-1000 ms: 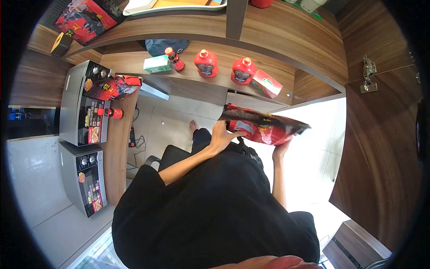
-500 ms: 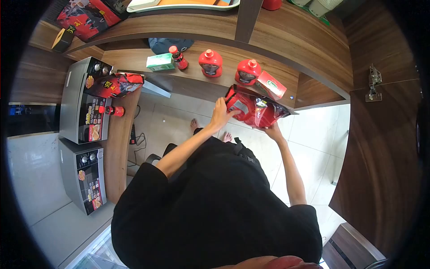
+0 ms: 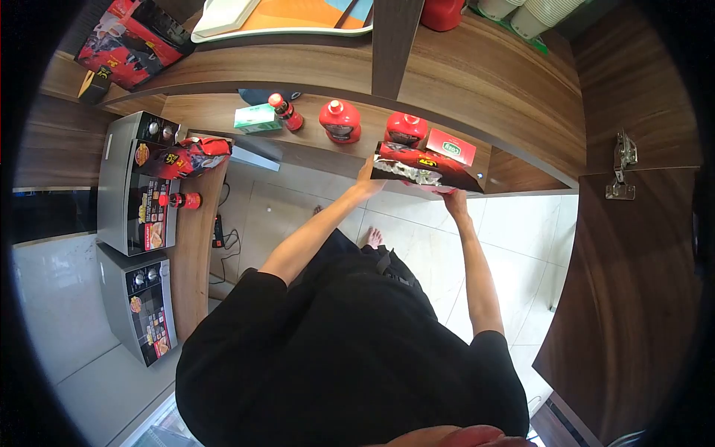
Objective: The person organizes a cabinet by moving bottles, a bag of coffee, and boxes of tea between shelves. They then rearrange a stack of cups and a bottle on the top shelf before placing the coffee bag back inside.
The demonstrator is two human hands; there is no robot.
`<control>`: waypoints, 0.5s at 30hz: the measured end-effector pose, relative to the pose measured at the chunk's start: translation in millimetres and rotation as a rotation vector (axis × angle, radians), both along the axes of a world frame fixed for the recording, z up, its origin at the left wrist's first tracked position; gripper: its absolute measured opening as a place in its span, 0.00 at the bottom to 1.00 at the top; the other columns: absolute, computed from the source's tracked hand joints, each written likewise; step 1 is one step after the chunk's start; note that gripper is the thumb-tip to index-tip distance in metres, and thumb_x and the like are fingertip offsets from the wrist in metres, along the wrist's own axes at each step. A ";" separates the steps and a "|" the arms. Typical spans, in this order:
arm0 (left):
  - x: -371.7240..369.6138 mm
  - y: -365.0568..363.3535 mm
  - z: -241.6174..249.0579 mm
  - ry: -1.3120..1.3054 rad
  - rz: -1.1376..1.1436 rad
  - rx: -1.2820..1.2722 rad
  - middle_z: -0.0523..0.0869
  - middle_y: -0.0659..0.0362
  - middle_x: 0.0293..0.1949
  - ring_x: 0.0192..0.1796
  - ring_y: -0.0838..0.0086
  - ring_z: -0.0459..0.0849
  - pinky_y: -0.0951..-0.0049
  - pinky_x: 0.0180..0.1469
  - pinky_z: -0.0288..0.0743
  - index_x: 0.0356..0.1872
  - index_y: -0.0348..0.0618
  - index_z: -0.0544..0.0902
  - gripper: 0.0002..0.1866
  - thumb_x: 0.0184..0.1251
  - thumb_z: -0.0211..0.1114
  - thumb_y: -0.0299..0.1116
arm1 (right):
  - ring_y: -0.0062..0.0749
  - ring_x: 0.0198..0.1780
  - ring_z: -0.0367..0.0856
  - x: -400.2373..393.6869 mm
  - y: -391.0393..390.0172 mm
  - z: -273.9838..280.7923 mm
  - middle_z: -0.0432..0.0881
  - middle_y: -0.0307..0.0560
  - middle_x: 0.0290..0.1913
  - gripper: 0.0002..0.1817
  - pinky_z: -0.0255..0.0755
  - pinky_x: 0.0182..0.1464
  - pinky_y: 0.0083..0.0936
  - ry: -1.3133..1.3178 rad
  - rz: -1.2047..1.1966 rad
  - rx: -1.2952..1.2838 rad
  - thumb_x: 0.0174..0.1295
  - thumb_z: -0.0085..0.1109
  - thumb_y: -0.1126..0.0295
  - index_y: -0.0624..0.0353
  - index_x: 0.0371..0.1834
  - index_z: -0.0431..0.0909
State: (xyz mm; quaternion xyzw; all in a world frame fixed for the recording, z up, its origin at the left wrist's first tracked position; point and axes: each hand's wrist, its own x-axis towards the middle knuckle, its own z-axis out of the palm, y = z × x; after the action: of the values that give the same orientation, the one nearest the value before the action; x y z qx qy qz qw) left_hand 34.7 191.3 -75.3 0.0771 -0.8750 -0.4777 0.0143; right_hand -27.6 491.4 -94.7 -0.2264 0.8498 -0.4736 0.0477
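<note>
A red and black bag [image 3: 424, 167] is held in front of the lower wooden shelf, one hand at each end. My left hand [image 3: 366, 183] grips its left end, with the fingers partly hidden behind it. Under the right part of the bag, my right hand [image 3: 454, 201] is closed on its lower edge. Just behind the bag are a red bottle [image 3: 406, 128] and a red and white box [image 3: 451, 147]. Another red bottle [image 3: 340, 122] stands to their left, then a small red-capped bottle [image 3: 287, 112] beside a green and white box [image 3: 257, 118].
Two silver ovens [image 3: 123, 182] stand at the left, near a red bag [image 3: 195, 156] and a small bottle [image 3: 182, 200] on a wooden counter [image 3: 195, 257]. The upper shelf [image 3: 484, 82] holds a tray [image 3: 283, 31] and cups [image 3: 547, 16]. A hinged door [image 3: 625, 298] is at the right.
The bag has tilted and moved up toward the shelf, so a different, narrower side shows. Both hands have moved with it. The camera view has shifted slightly.
</note>
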 end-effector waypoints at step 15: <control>-98.3 9.1 -82.8 -0.229 -0.042 0.096 0.76 0.34 0.57 0.59 0.41 0.79 0.52 0.61 0.76 0.67 0.32 0.56 0.47 0.54 0.76 0.43 | 0.57 0.50 0.83 -60.9 1.4 21.9 0.76 0.58 0.60 0.31 0.80 0.48 0.46 0.290 -0.306 0.605 0.54 0.73 0.61 0.54 0.61 0.73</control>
State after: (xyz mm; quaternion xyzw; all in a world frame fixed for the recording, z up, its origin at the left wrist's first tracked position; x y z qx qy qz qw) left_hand -63.6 200.3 -158.2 0.1135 -0.8484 -0.5073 -0.0996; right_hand -88.5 492.8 -72.8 -0.1373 0.9733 -0.1656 -0.0800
